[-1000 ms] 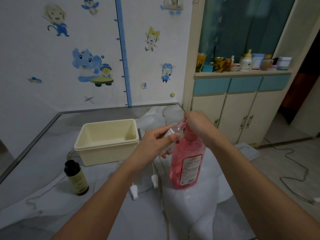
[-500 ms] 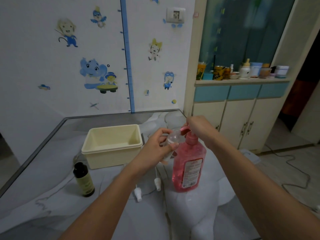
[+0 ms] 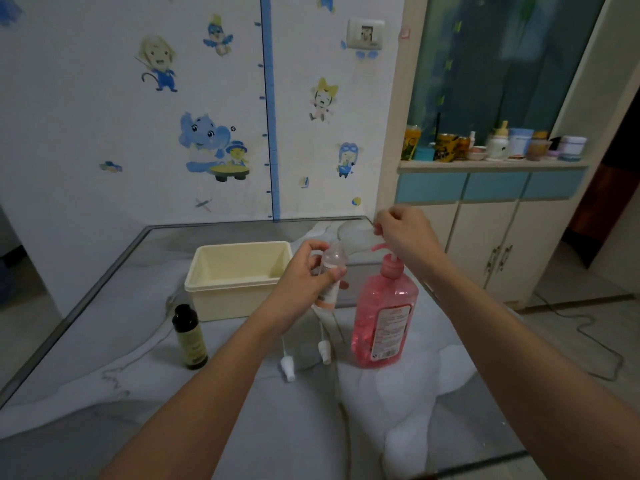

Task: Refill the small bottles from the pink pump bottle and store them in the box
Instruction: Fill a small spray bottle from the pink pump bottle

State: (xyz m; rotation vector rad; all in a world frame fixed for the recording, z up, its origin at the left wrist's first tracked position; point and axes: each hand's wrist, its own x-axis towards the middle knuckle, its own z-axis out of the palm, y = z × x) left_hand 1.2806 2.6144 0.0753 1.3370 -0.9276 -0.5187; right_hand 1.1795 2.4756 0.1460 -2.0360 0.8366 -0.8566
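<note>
The pink pump bottle [image 3: 383, 315] stands upright on the table, right of centre. My right hand [image 3: 405, 235] rests on its raised pump head, whose pink spout points left. My left hand [image 3: 306, 275] grips a small clear bottle [image 3: 331, 271], uncapped and tilted, its mouth a short way left of the spout. A small dark bottle [image 3: 189, 337] with a black cap stands at the left. Two white spray caps with dip tubes [image 3: 287, 370] [image 3: 325, 355] lie on the table in front. The cream box [image 3: 239, 277] sits empty behind.
The grey marbled table [image 3: 104, 393] has a metal rim and ends near the wall with stickers. A cabinet [image 3: 491, 237] with a cluttered shelf stands at the right. A cable [image 3: 588, 327] lies on the floor.
The pump head has risen with my right hand on it. The small bottle in my left hand has moved slightly left, away from the spout. The camera has tilted upward.
</note>
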